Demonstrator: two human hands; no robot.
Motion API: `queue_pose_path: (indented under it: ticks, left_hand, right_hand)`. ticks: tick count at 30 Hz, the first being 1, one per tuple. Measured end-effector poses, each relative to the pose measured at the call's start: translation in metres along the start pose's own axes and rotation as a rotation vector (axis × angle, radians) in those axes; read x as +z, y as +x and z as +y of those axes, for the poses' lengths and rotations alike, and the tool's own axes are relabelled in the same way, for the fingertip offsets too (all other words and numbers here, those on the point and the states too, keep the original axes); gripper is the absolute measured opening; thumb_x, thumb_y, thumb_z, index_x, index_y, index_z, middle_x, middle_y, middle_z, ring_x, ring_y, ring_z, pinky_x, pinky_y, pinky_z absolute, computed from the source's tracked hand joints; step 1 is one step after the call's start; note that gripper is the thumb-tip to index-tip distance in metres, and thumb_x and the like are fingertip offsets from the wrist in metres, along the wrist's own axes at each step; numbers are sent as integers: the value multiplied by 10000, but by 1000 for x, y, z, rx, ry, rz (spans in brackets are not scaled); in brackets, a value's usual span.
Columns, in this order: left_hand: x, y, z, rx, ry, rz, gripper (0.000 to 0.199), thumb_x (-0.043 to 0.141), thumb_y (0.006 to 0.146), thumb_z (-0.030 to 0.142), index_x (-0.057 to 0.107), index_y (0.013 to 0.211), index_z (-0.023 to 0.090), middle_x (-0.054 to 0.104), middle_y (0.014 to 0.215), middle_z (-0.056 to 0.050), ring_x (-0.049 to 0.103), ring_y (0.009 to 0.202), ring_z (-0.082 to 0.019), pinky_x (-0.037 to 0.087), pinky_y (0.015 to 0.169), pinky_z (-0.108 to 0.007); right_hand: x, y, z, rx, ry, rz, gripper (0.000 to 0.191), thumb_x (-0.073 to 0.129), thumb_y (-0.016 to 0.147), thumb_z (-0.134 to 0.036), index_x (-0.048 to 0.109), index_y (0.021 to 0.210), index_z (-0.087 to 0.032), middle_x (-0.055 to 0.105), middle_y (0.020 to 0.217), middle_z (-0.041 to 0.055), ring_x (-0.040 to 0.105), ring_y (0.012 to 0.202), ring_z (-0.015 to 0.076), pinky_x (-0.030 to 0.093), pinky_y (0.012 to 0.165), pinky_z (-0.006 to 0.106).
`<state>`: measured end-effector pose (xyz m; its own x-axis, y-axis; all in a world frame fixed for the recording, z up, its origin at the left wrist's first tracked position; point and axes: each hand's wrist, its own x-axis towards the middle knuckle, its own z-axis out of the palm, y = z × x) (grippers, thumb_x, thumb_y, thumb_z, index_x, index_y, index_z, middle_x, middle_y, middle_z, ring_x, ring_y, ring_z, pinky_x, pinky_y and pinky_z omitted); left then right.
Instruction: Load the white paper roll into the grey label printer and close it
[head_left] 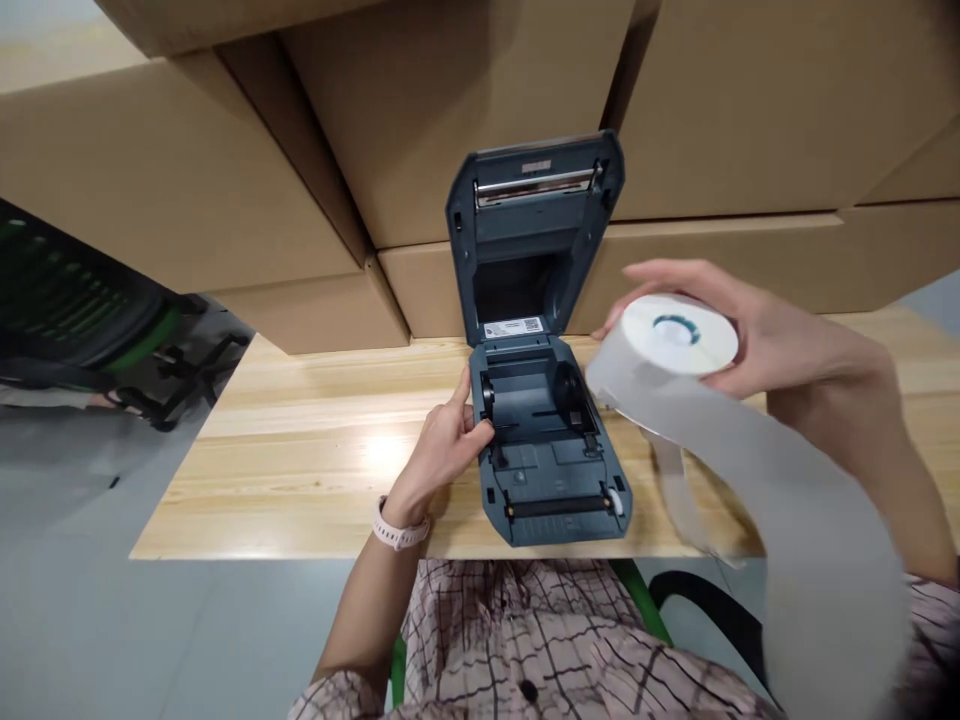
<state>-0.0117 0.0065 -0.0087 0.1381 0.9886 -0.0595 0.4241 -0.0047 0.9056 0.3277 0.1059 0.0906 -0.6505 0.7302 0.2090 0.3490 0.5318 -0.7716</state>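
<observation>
A dark grey label printer (540, 470) sits on the wooden table with its lid (536, 230) raised. Its roll bay shows black roll holders at both sides and no roll between them. My left hand (448, 440) grips the printer's left side wall, thumb over the rim. To the right of the printer, my right hand (772, 325) holds a roll of white labels (645, 350) above the table, fingers wrapped round it. A long strip (817, 540) of the roll hangs loose, curving down toward the lower right.
Large cardboard boxes (480, 110) are stacked behind the printer along the table (300, 450). A black and green chair (97, 310) stands on the floor at the left. The table's front edge runs just before my lap.
</observation>
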Motion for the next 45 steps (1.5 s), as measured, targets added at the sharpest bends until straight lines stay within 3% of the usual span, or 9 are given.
queue_pose_path:
  ticks: [4,15,19,22,27,32,40,43,45]
  left_hand:
    - [0,0,-4,2,-41,-2,954,592,861,207,265,1756,153,441,613,106,362,566,-118,267,573,-285]
    - [0,-3,-6,-19,-143,-27,959,622,911,220,203,1774,214,489,687,88,384,607,-106,303,588,-249]
    - [0,-4,-5,-28,-167,-17,969,632,905,216,205,1774,228,536,699,78,412,610,-108,338,596,-249]
    - [1,-5,-4,-31,-165,-3,949,630,907,216,235,1770,233,550,700,68,417,612,-119,346,587,-262]
    - [2,-5,-3,-45,-141,-3,940,622,908,228,242,1768,220,530,697,66,407,616,-125,335,581,-270]
    - [3,-4,-5,-33,-159,-6,963,619,910,234,199,1775,200,497,695,76,385,613,-115,316,587,-265]
    - [5,1,-8,-14,-140,35,972,631,862,202,262,1760,168,484,618,93,381,558,-112,276,568,-272]
    - [5,2,-9,3,-146,25,971,633,856,215,274,1755,153,511,612,86,400,551,-118,292,569,-275]
    - [5,3,-10,30,-132,30,954,630,853,219,304,1748,157,495,603,87,399,546,-123,291,565,-276]
  right_hand:
    - [0,-12,40,138,-10,132,1092,934,661,-427,485,1649,-307,754,1317,117,767,1107,340,648,818,451]
    - [43,5,105,329,112,96,1047,905,727,-439,455,1657,-270,766,1307,109,777,1053,297,674,901,471]
    - [41,-22,120,351,291,163,1057,915,812,-329,374,1721,-309,667,1546,175,736,1276,284,646,970,393]
    - [26,-64,128,374,413,211,850,872,893,-327,494,1655,-352,556,1665,200,647,1455,300,629,1014,417]
    - [21,-115,130,366,356,17,622,877,886,-366,695,1481,-393,643,1581,187,625,1478,355,669,928,434]
    - [45,-104,137,218,272,-71,550,973,760,-327,822,1288,-361,751,1442,153,763,1265,328,678,894,394]
    - [37,-113,104,313,387,91,386,899,782,-580,829,1002,-271,819,938,133,764,794,257,616,698,396]
    - [22,-136,81,94,436,446,521,804,630,-861,761,837,-384,558,560,12,542,513,214,541,615,453]
    - [18,-146,62,71,252,520,663,516,652,-1053,751,887,-479,422,508,-3,372,444,198,488,583,478]
